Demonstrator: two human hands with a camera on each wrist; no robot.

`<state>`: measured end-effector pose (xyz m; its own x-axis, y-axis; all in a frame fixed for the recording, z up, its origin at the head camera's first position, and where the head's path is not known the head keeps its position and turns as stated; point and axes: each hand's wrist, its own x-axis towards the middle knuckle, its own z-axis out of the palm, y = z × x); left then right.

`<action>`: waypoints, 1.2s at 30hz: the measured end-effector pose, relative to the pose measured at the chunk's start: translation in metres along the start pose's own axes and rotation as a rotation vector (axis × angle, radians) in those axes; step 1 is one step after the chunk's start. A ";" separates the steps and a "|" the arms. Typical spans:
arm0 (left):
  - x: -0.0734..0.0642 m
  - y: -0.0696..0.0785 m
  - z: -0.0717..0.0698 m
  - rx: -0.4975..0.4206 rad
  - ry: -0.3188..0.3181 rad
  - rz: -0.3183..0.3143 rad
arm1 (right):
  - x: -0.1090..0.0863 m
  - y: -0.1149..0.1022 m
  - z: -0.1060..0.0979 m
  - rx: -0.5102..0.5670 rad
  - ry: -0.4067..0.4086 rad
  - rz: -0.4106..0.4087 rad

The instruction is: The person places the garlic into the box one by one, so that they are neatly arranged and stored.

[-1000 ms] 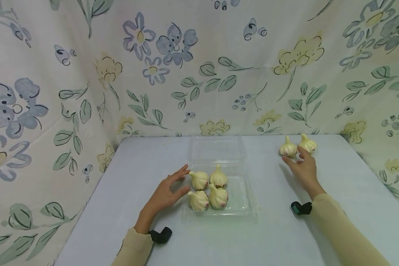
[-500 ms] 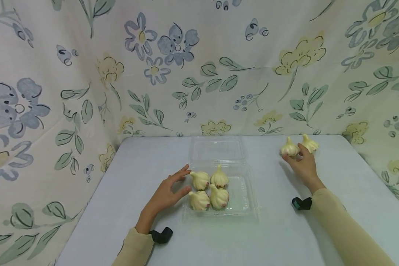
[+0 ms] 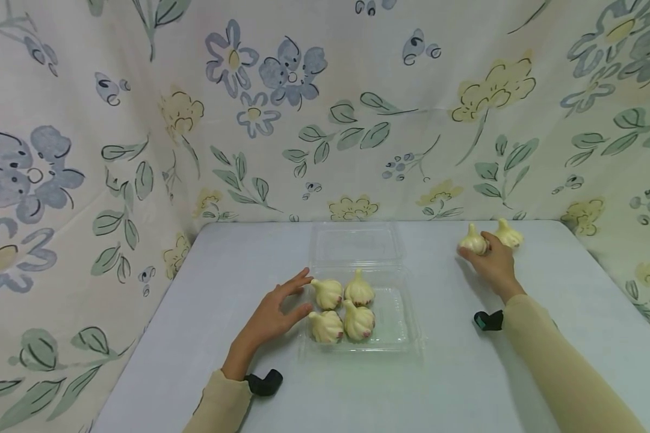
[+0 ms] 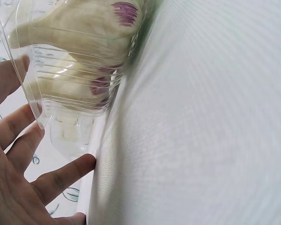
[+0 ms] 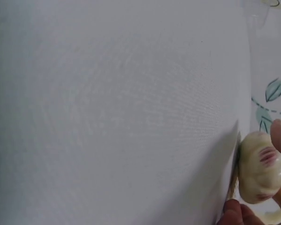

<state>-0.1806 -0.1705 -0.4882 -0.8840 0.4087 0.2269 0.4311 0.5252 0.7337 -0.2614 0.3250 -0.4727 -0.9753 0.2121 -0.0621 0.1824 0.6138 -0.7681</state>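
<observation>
At the back right of the table, my right hand (image 3: 492, 263) pinches a garlic bulb (image 3: 473, 240) between thumb and fingers. The right wrist view shows this garlic bulb (image 5: 261, 168) with purple streaks, close to the tabletop. Just behind the hand is a second garlic bulb (image 3: 509, 233). A clear plastic clamshell box (image 3: 392, 316) stands opened mid-table, several garlic bulbs (image 3: 359, 320) filling its left part. My left hand (image 3: 273, 310) rests at the box's left side, fingers spread. In the left wrist view, fingertips of the left hand (image 4: 18, 159) touch the box's rim (image 4: 32, 89).
The box's clear lid (image 3: 354, 243) lies folded back towards the rear edge of the white table (image 3: 238, 252). A floral curtain (image 3: 325, 120) hangs behind the table and along its sides. Each wrist carries a small black camera (image 3: 265, 383).
My right thumb and fingers have closed in around the left garlic bulb at the back, which tilts slightly. The left hand and the box have stayed put.
</observation>
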 end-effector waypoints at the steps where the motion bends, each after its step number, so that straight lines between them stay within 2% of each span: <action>1: 0.000 0.000 0.000 0.000 0.000 0.001 | 0.000 0.000 0.000 -0.009 -0.001 0.008; 6: 0.001 0.000 0.001 0.004 0.001 0.004 | -0.002 0.000 -0.001 -0.022 0.009 0.021; 17: 0.001 0.001 0.001 0.009 0.003 -0.008 | -0.005 0.004 -0.001 0.010 0.043 -0.030; 36: 0.000 0.000 0.001 0.008 0.002 0.003 | -0.024 0.007 0.000 0.021 0.096 -0.045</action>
<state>-0.1810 -0.1699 -0.4887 -0.8830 0.4089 0.2304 0.4352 0.5297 0.7280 -0.2363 0.3238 -0.4763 -0.9657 0.2576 0.0335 0.1352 0.6086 -0.7819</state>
